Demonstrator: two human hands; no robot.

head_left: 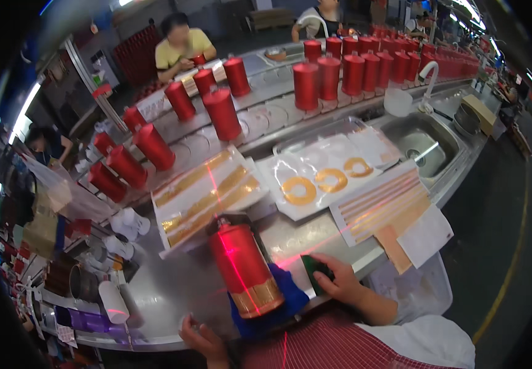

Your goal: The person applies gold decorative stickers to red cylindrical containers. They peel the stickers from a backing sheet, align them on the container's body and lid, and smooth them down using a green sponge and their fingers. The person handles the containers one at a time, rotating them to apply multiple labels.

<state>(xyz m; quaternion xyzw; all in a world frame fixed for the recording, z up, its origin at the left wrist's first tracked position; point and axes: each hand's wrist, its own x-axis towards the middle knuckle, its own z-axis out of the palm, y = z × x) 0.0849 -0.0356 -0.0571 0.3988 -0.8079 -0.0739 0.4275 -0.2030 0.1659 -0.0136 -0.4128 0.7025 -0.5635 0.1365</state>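
In front of me a red cylinder (pixel 234 255) with a gold band at its near end lies tilted, its far end against a dark stand. A blue cloth (pixel 290 299) is bunched under and beside it. Red laser lines cross the cylinder and the bench. My right hand (pixel 338 281), to the right of the cylinder, grips a flat dark-green scraper-like piece (pixel 311 273). At the bench's near edge, left of the cylinder, my left hand (pixel 199 337) is empty with its fingers apart; it does not touch the cylinder.
Sheets of gold strips (pixel 207 194) and gold rings (pixel 298 191) lie on the metal bench (pixel 167 289). A striped sheet (pixel 383 206) sits nearer the sink (pixel 423 147). Several red cylinders (pixel 222 117) stand on the conveyor beyond. A person in yellow (pixel 183 46) works across from me.
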